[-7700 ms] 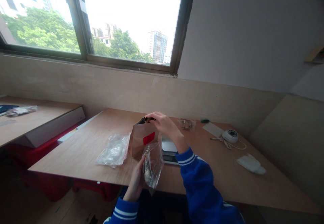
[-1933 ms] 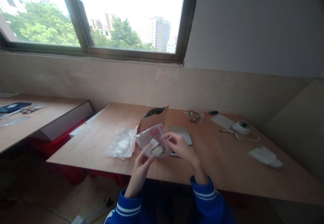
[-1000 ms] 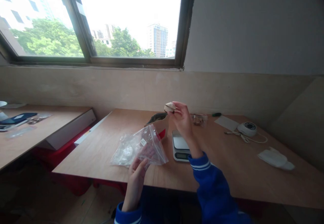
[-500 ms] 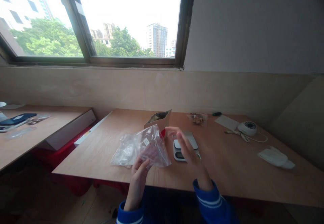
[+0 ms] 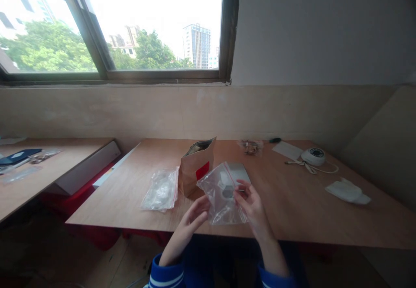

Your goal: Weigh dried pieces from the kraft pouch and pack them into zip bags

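Note:
A clear zip-lock bag point(image 5: 218, 207) is held up over the front part of the table, its red-lined zip strip towards the right. My right hand point(image 5: 251, 203) pinches it close to that strip. At the bag's left edge, my left hand point(image 5: 194, 216) has thumb and fingers curled on the plastic. Behind the bag, partly seen through it, lies a flat kitchen scale point(image 5: 241, 173). An opened brown paper bag point(image 5: 190, 175) with a red label stands just left of the scale. Further left rests a pile of clear zip-lock bags point(image 5: 160, 191).
At the back lie a small bag of brown pieces point(image 5: 251, 148) and a dark green object point(image 5: 275, 140). To the right are a white sheet point(image 5: 287, 150), a white dome camera point(image 5: 313, 156) with its cable and a crumpled white item point(image 5: 348, 191). Another table point(image 5: 73, 160) stands left.
The zip-lock bag has moved right, away from the pile, to in front of the scale. My right hand has come down and taken hold of its zip side. The view has shifted slightly.

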A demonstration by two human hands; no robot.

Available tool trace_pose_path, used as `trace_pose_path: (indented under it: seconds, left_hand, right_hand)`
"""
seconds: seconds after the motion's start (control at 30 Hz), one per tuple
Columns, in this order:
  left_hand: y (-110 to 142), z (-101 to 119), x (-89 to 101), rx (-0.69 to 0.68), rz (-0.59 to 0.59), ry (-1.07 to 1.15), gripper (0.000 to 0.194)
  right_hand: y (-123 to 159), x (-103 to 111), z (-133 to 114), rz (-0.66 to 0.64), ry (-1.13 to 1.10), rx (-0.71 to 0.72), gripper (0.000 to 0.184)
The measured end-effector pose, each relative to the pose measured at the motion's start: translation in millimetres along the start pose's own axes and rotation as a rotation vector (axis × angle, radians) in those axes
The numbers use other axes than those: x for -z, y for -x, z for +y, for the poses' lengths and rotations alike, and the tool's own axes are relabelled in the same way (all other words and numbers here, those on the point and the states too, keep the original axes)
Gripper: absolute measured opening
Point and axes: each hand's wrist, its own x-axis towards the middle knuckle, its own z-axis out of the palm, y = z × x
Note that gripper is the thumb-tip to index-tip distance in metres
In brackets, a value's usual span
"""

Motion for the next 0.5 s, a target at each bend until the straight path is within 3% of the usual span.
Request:
trace_pose_path:
  seconds: [0.13,0.33,0.4,0.5]
  left_hand:
    - [-11,-6,-3.4,-0.048,0.3,0.042,0.052]
    - [-14,-2,-16.0,-0.199,0.603,-0.04,0.042]
    - [-11,-1,-18.2,-0.176,0.628,-0.089,0.044]
    - [-6,-2,-18.6,-0.011,0.47,-0.1,0.054]
  right_hand:
    - [7,6,5,-0.159,0.106,-0.04,0.042]
    - [17,5,15,-0.402,0.219,-0.185,0.038]
    - [18,2,18,-0.406,0.215,-0.171,0.037]
    - [17,-3,22,-0.311,0.186,-0.1,0.036]
